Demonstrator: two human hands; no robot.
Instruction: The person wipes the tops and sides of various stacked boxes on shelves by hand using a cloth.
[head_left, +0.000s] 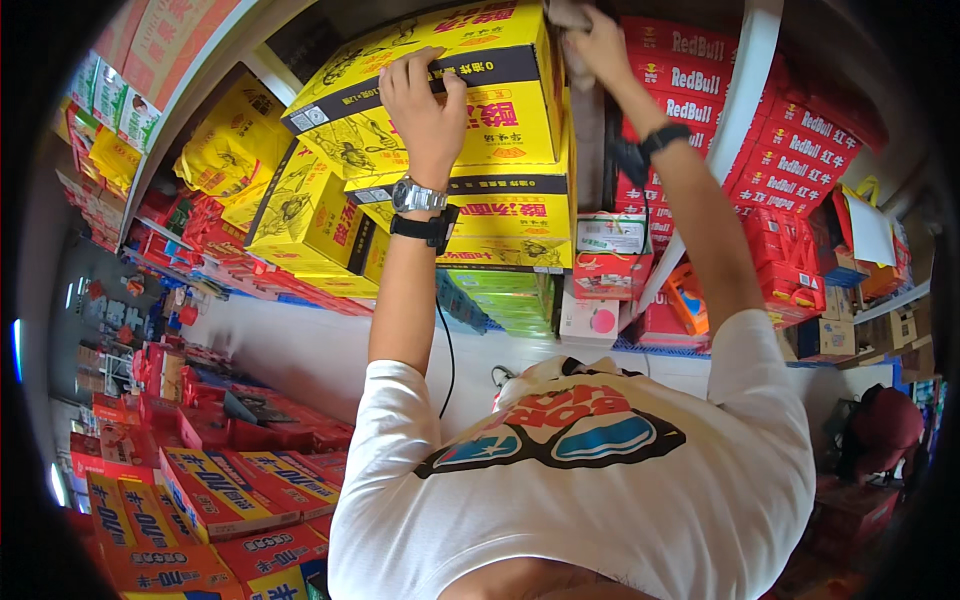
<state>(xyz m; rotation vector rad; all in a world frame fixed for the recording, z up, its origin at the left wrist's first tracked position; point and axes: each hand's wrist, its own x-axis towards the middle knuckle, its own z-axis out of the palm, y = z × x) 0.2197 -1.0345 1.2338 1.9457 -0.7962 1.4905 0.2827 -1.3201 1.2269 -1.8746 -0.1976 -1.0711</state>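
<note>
My left hand (421, 112) lies spread on the front edge of the top yellow carton (427, 142), its fingers reaching over onto the upper face. This carton, printed in black and pink, sits on more yellow cartons (517, 217) of the same kind. At the carton's right side, my right hand (604, 49) grips a greyish-brown cloth (571, 37), part of which hangs down along the carton. A metal watch (418, 196) and a black strap are on my left wrist; another black strap (664, 139) with a small device is on the right.
Red Bull cartons (694, 82) are stacked to the right, behind a white shelf post (735, 97). A yellow carton (315, 217) stands to the left. Green cartons (510, 296) lie lower down. Red and yellow boxes (225, 495) fill the lower left. A black cable (448, 360) hangs by my left arm.
</note>
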